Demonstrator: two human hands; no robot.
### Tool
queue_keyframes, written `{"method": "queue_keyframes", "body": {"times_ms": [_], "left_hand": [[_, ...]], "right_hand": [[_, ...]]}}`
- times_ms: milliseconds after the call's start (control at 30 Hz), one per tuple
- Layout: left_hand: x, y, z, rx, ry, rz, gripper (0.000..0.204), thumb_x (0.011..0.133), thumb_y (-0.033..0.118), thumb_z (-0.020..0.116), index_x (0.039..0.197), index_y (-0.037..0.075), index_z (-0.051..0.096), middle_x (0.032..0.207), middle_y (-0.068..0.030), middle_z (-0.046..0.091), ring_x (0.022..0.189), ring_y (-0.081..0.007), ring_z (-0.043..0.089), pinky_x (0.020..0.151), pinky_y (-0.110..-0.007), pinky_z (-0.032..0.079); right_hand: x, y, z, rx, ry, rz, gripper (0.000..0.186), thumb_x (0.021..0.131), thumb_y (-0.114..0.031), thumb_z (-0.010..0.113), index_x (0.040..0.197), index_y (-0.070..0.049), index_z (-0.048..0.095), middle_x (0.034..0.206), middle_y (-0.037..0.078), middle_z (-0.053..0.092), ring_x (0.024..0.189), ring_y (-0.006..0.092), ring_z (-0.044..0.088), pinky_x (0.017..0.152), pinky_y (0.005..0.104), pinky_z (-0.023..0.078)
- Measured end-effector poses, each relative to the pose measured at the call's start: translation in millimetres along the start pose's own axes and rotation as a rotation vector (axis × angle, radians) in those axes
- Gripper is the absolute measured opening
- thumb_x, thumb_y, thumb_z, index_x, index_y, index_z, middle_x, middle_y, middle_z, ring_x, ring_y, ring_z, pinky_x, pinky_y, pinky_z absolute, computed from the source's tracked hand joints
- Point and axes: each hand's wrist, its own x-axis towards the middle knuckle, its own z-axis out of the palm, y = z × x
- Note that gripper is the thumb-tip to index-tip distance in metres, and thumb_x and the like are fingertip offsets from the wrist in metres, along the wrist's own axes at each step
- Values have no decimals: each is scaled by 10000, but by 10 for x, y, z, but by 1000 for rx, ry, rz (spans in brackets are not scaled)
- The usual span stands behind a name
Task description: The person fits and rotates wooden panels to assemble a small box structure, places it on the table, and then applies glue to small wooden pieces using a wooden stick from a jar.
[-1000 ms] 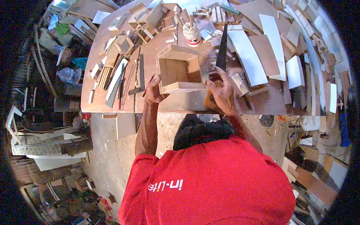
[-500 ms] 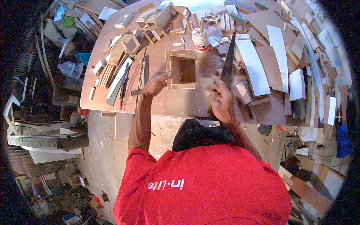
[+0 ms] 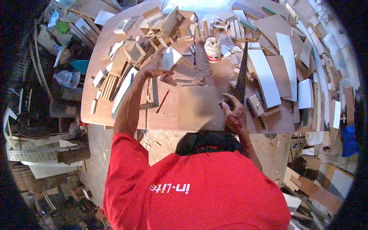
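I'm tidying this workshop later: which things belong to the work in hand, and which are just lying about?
Likely in use, being nearest the hands:
white-sided wooden piece, by the left hand
flat brown board, beside the right hand
dark tapered blade, just beyond the right hand

Probably just lying about:
clear plastic bottle
long white panels

Just past the fingers (image 3: 166, 71) of your left hand (image 3: 153, 70) you have the small wooden box (image 3: 171, 58), turned at an angle, with one smooth white face catching the light and bare tan wood along its right edge. It sits on the counter (image 3: 168, 117) left of the middle, a tan strip slanting down to the right from that edge; whether your fingers touch it you cannot tell here
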Motion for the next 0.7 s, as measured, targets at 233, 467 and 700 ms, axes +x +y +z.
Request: {"method": "queue_keyframes", "body": {"times_ms": [233, 467, 700], "left_hand": [[341, -18, 44, 112, -222, -56, 1207, 473, 289, 865, 1437, 54, 179, 1430, -234, 304, 1305, -396, 343, 1073, -442, 331], [394, -273, 160, 252, -239, 26, 1236, 444, 243, 844, 1460, 89, 156, 1430, -220, 312, 1324, -403, 299, 1072, -500, 294], [377, -220, 126, 208, -224, 109, 1228, 447, 184, 834, 1465, 117, 151, 1459, -193, 286, 1346, -428, 246, 1040, -648, 227]], "right_hand": [[24, 46, 215, 44, 64, 51, 326, 883, -139, 558, 1189, -29, 571, 973, 111, 669, 886, 197, 639, 820, 311, 495], [76, 97, 455, 36, 116, 81, 329, 881, -132, 567, 1188, -15, 568, 964, 107, 673, 874, 189, 636, 825, 303, 496], [197, 101, 682, 18, 96, 100, 307, 888, -131, 568, 1176, -26, 580, 956, 101, 670, 864, 181, 636, 802, 307, 500]]}}
